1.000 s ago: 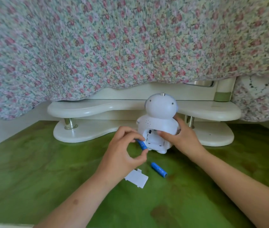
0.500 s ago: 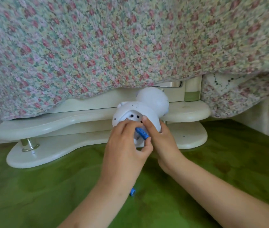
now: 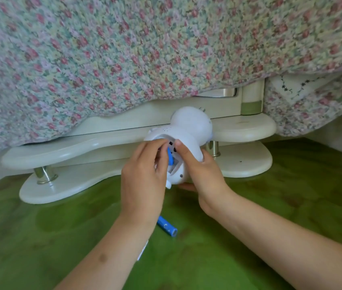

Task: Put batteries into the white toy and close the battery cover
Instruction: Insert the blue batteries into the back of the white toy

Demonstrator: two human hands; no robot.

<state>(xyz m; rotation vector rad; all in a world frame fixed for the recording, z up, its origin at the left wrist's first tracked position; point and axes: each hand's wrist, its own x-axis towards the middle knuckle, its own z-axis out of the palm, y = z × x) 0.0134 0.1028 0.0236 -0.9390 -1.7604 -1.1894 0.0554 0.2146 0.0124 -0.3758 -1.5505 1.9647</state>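
Note:
The white toy (image 3: pixel 191 130) is tilted on its side above the green surface, its round head pointing up and right. My right hand (image 3: pixel 201 170) grips its body from the right and below. My left hand (image 3: pixel 145 176) pinches a blue battery (image 3: pixel 170 156) that stands in the open battery compartment on the toy's back. A second blue battery (image 3: pixel 167 226) lies on the green surface under my left wrist. Only a white sliver of the battery cover (image 3: pixel 143 251) shows beside my left forearm.
A cream two-tier shelf (image 3: pixel 78 150) on metal posts (image 3: pixel 44 174) stands right behind the toy. A floral quilt (image 3: pixel 145 49) hangs over it and fills the upper view. The green surface (image 3: pixel 270 195) stretches to the right and front.
The toy went from standing upright to being lifted and tipped on its side. My left hand brought the blue battery up into the open compartment. The view shifted.

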